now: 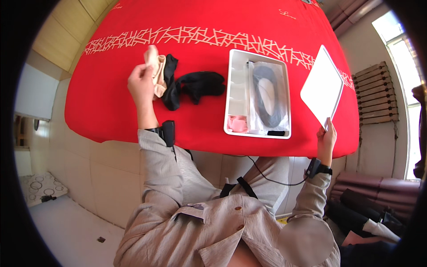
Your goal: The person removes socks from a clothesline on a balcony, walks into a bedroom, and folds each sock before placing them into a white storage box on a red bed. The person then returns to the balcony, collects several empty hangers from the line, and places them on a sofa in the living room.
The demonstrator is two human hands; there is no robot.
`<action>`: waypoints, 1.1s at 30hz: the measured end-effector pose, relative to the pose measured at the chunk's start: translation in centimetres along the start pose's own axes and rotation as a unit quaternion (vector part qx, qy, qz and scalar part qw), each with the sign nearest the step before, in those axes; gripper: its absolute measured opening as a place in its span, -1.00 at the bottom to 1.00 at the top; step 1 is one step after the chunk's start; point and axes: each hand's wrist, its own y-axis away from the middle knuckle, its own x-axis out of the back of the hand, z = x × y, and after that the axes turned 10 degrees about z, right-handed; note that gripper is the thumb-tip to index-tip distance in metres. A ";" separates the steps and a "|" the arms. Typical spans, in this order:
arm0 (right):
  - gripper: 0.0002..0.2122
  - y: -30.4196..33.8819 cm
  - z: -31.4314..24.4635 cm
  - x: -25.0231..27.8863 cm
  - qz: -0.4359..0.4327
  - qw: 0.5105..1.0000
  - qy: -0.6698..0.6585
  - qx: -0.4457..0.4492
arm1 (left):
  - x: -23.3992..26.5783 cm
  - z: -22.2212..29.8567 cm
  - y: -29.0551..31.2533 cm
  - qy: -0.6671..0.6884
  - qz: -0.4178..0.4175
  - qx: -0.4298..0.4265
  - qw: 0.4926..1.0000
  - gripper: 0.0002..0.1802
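While the left hand point(141, 82) pinches one beige cloth point(159, 80), the right hand point(327, 137) grips one white lid point(322, 86) near one box point(237, 71).

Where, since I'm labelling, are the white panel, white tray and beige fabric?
White panel point(323, 86): head view, middle of its face.
White tray point(238, 92): head view, bare left compartment.
Beige fabric point(159, 79): head view, its middle.

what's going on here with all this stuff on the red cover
A person's left hand holds beige cloth beside some black cloth. The right hand grips a flat white panel by its near corner. Between the hands, an open white box sits on the red cover, with a clear packet and something pink inside.
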 end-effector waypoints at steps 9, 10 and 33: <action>-0.48 5.9 -1.2 -1.1 0.041 0.883 0.263 0.387 | -2.5 12.6 8.3 0.494 -0.316 0.135 0.799 -0.63; -0.48 8.1 -2.2 -2.5 -0.062 0.922 0.200 0.327 | -3.2 14.1 10.3 0.477 -0.351 0.117 0.797 -0.52; -0.75 17.3 -4.2 -12.1 -0.334 0.914 -0.220 -0.066 | -1.6 16.6 15.5 0.320 -0.510 0.132 0.787 -0.81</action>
